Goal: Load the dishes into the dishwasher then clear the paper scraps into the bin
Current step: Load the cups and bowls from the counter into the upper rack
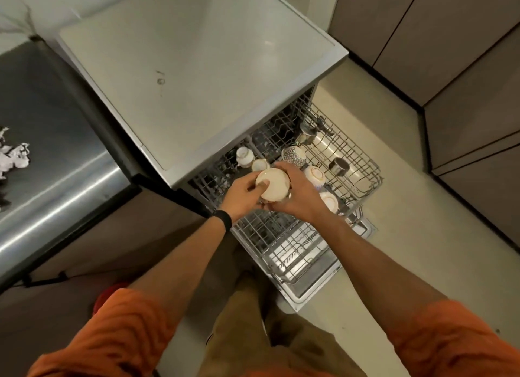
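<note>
I hold a cream bowl point(274, 184) base-up with both hands over the pulled-out upper rack point(363, 163) of the dishwasher point(197, 81). My left hand point(242, 194) grips its near side with the thumb on the base, and my right hand point(295, 196) curls round the other side. A patterned cup point(294, 154) sits in the rack just beyond. Paper scraps point(14, 157) lie on the steel tabletop point(56, 151) to my left.
</note>
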